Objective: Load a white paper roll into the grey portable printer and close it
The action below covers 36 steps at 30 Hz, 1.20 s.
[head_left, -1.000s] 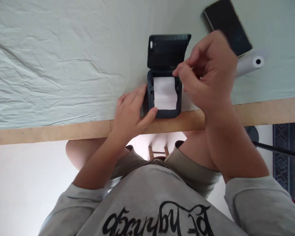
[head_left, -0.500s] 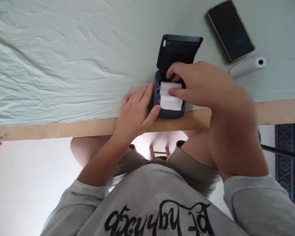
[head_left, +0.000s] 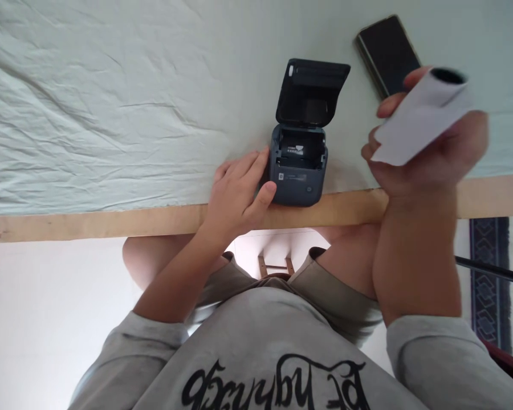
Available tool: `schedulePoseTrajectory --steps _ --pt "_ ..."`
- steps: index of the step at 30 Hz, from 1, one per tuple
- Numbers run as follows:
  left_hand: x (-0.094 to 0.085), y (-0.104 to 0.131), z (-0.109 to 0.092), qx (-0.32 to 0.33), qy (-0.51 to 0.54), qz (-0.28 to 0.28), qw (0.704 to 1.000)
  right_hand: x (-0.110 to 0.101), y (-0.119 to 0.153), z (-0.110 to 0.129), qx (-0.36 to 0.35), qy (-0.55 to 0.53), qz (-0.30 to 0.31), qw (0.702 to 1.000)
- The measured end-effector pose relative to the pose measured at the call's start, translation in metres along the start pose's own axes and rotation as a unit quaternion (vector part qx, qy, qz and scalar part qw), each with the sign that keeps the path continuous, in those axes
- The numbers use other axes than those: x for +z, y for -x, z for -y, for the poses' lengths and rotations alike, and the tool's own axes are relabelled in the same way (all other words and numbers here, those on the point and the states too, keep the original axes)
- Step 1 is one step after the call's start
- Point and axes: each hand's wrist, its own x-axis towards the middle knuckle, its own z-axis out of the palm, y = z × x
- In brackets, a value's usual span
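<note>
A small dark blue-grey label printer [head_left: 298, 191] sits near the table's front edge, its black lid [head_left: 308, 85] swung up and back. No paper roll shows in its bay, only a dark hollow with a small white sticker. Against the printer's left side lies my left hand [head_left: 241, 185], fingers stretched out and thumb spread to the front left edge. Off to the right, my right hand [head_left: 431, 171] is raised with its fingers wrapped around a white paper roll [head_left: 423, 117]. The roll has a wide dark core and a loose end hanging toward the palm.
A black smartphone [head_left: 387, 51] in a clear case lies at the back right, partly behind my right hand. Pale green wrinkled cloth [head_left: 132, 114] covers the table, ending at a wooden front edge [head_left: 111, 225]. A dark rod [head_left: 491, 269] shows below right.
My right hand has left the printer's bay and moved right; the white paper is out of the bay. A second roll, earlier beside the phone, no longer shows. My left hand stays put.
</note>
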Motion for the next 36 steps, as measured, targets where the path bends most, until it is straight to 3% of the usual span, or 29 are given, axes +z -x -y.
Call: schedulePoseTrajectory --steps 2,6,10,14,18,24,30,33,36 --pt "0.0 0.0 0.0 0.0 -0.001 0.0 1.0 -0.008 -0.004 -0.026 0.008 -0.015 -0.014 1.0" --pt "0.0 -0.001 0.0 -0.002 -0.01 0.003 1.0 -0.005 -0.006 -0.058 -0.012 0.087 -0.1 0.991" --pt "-0.001 -0.002 -0.003 -0.014 -0.017 0.015 1.0 0.004 0.001 -0.051 -0.04 0.23 -0.098 0.968" --pt "-0.001 -0.002 -0.004 -0.013 -0.027 0.019 0.999 0.002 0.002 -0.044 -0.078 0.38 -0.089 0.917" --pt "-0.001 -0.002 -0.003 -0.008 -0.031 0.017 0.999 -0.003 -0.003 -0.046 -0.093 0.435 -0.076 0.892" --pt "0.0 -0.002 -0.002 -0.003 -0.042 0.017 0.999 -0.004 -0.005 -0.045 -0.094 0.453 -0.043 0.886" --pt "0.001 -0.001 -0.001 -0.002 -0.044 0.012 0.999 0.0 0.0 -0.045 -0.043 0.425 0.004 0.904" --pt "0.001 -0.001 -0.002 -0.001 -0.039 0.011 0.999 0.0 0.006 -0.041 -0.118 0.417 0.002 0.901" --pt "0.0 -0.001 -0.002 0.0 -0.039 0.011 0.999 -0.018 0.009 -0.038 -0.257 0.423 -0.094 0.864"
